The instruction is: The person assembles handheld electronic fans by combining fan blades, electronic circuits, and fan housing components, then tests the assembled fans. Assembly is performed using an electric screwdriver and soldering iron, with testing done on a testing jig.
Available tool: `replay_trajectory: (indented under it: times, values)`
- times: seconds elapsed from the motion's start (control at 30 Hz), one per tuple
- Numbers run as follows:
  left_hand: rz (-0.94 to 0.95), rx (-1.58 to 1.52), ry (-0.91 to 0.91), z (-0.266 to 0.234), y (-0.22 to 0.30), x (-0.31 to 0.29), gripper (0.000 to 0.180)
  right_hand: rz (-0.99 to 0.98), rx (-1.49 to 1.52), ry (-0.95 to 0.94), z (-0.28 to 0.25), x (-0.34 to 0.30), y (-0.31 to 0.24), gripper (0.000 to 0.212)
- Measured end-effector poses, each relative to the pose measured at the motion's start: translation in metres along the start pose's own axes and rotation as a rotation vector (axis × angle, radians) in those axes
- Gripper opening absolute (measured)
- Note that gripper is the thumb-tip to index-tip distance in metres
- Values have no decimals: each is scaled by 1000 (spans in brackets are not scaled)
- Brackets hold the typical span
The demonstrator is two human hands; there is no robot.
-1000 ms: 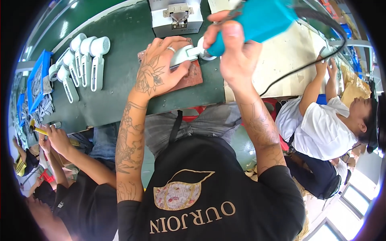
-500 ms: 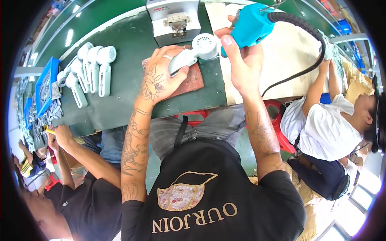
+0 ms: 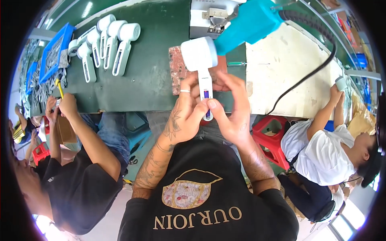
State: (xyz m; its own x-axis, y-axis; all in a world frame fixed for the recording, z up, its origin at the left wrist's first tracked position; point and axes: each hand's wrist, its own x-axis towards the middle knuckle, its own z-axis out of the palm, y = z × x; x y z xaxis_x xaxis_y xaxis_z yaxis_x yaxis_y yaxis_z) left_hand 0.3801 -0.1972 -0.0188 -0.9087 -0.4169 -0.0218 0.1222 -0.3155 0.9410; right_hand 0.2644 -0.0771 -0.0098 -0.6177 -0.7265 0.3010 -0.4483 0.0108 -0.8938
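My left hand (image 3: 185, 116) and my right hand (image 3: 234, 114) both hold a white shower head (image 3: 199, 54) by its slotted handle. Its thick round head points away from me, above a reddish-brown worn block (image 3: 175, 66). Both thumbs press on the lower handle, where something blue-violet shows through the slot. The other fingers curl behind the handle and are partly hidden. Just beyond the shower head hangs a turquoise power tool (image 3: 249, 26) with a ribbed black cable, out of my hands.
Several similar white shower heads (image 3: 120, 48) lie at the left on the green bench (image 3: 152, 80). A white-grey machine (image 3: 199, 20) stands at the back. A green-handled screwdriver (image 3: 236, 64) lies right of the block. Co-workers sit on both sides; a red stool (image 3: 273, 140) is at the right.
My right hand has let go of the turquoise tool and now grips the shower head with my left. The shower head has been turned and brought nearer to me.
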Motion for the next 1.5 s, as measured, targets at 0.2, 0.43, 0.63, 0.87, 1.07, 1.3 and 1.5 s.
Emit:
replay_trajectory:
  times: [0.2,0.43,0.63,0.87,1.07,1.3,1.5]
  values:
    - [88,247,-17,-11,-9,-26,70,98,85,-132,4,-6,-6,52]
    - [-37,250,88,-12,-5,-38,66,305,201,-282,6,4,-22,47]
    - [11,334,71,-20,-5,-39,65,295,229,-277,11,5,-21,47]
    - [89,347,95,-20,-9,-33,62,330,316,-203,16,0,-12,50]
    - [-41,63,138,-23,1,-28,55,300,273,-217,13,-5,5,44]
    - [-88,242,228,-37,9,-31,52,-45,-685,40,-41,34,30,28]
    - [-21,285,290,-40,6,-31,48,-215,-972,-142,-55,44,67,36]
